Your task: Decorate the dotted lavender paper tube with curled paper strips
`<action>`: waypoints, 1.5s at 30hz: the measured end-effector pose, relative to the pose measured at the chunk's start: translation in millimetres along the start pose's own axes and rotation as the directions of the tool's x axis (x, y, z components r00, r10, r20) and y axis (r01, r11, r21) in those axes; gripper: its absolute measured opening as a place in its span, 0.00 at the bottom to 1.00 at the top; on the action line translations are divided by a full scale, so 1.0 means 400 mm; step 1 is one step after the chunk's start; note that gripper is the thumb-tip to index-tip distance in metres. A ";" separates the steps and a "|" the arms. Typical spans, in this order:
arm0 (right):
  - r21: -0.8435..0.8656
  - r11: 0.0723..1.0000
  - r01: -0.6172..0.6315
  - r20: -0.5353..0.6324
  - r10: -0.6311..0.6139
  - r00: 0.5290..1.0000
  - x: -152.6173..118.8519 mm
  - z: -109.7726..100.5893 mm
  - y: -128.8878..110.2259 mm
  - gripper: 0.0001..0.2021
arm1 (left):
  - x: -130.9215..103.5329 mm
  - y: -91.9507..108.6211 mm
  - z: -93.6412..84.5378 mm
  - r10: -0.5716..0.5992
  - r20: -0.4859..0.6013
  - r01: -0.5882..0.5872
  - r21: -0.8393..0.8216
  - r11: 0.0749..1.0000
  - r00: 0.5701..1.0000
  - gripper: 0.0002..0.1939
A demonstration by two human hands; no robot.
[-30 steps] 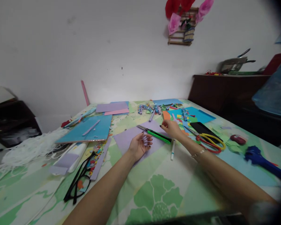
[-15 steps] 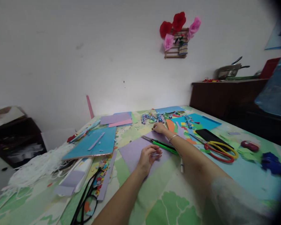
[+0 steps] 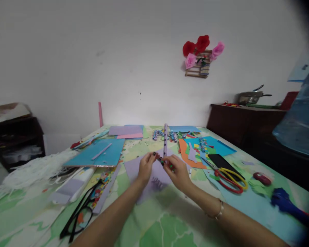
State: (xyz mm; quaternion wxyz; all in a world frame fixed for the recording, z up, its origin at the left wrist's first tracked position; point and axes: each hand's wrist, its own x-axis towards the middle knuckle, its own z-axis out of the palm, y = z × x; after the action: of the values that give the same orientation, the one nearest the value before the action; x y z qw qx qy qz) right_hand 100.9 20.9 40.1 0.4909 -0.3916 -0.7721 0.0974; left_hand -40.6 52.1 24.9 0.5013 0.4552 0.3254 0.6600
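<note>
A lilac paper tube with dark dots (image 3: 165,140) stands upright above my right hand (image 3: 175,169), whose fingers are wrapped round its lower end. My left hand (image 3: 146,167) is closed at the fingertips just beside it; what its fingers pinch, if anything, is too small to make out. Beneath both hands lies a purple paper sheet (image 3: 134,171), with a small curled strip (image 3: 157,182) on it. The tube's bottom end is hidden by the fingers.
Scissors (image 3: 230,180) and a black phone (image 3: 221,163) lie to the right, near orange paper (image 3: 184,151). On the left are a blue board (image 3: 92,154), black glasses (image 3: 79,212) and white string (image 3: 25,169). Curled paper pieces (image 3: 173,136) lie at the back.
Both hands have come together, my right hand drawn back from the far side of the purple sheet. The dotted tube is now held up. The green cutter is no longer visible. The view has shifted.
</note>
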 end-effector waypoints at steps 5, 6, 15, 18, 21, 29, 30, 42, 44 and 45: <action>0.168 0.978 0.125 0.142 -0.149 0.979 -0.091 0.023 -0.065 0.10 | -0.017 0.117 0.010 0.030 0.193 -0.017 -0.068 0.998 0.981 0.20; 0.176 0.973 0.147 0.168 -0.177 0.970 -0.101 0.031 -0.065 0.11 | -0.023 0.131 0.009 0.018 0.222 -0.007 -0.052 0.999 0.975 0.21; 0.193 0.974 -0.120 0.041 0.114 0.993 -0.106 0.055 0.012 0.14 | -0.042 0.132 -0.022 -0.052 0.157 0.039 0.083 0.996 0.986 0.21; 0.117 0.969 -0.216 0.095 0.205 0.974 -0.092 0.055 0.048 0.14 | -0.035 0.129 -0.029 -0.051 0.170 0.035 0.097 0.995 0.984 0.20; 0.084 0.964 -0.252 0.136 0.239 0.961 -0.086 0.061 0.073 0.15 | -0.031 0.128 -0.036 -0.064 0.179 0.047 0.097 0.994 0.982 0.20; 0.057 0.997 -0.056 0.295 0.037 0.955 -0.086 0.069 0.060 0.19 | -0.024 0.130 -0.044 -0.065 0.154 0.054 0.074 0.996 0.986 0.19; 0.058 0.997 -0.045 0.315 0.025 0.949 -0.082 0.073 0.054 0.18 | -0.023 0.131 -0.046 -0.061 0.144 0.051 0.076 0.996 0.988 0.18; 0.127 0.949 -0.290 0.454 0.204 0.867 -0.076 0.077 0.059 0.09 | -0.019 0.112 -0.048 -0.070 0.096 0.061 0.088 0.994 0.993 0.13; 0.144 0.945 -0.294 0.463 0.198 0.864 -0.079 0.066 0.061 0.08 | -0.020 0.111 -0.044 -0.081 0.100 0.076 0.059 0.995 0.992 0.12; 0.148 0.945 -0.293 0.466 0.194 0.863 -0.080 0.062 0.059 0.08 | -0.021 0.112 -0.042 -0.084 0.103 0.079 0.051 0.996 0.991 0.11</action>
State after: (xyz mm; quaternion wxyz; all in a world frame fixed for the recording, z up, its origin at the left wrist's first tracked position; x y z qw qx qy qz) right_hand 98.9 20.4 -6.8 0.3240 -0.3986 -0.7927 0.3285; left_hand -71.7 31.6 55.9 0.5333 0.4871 0.3322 0.6065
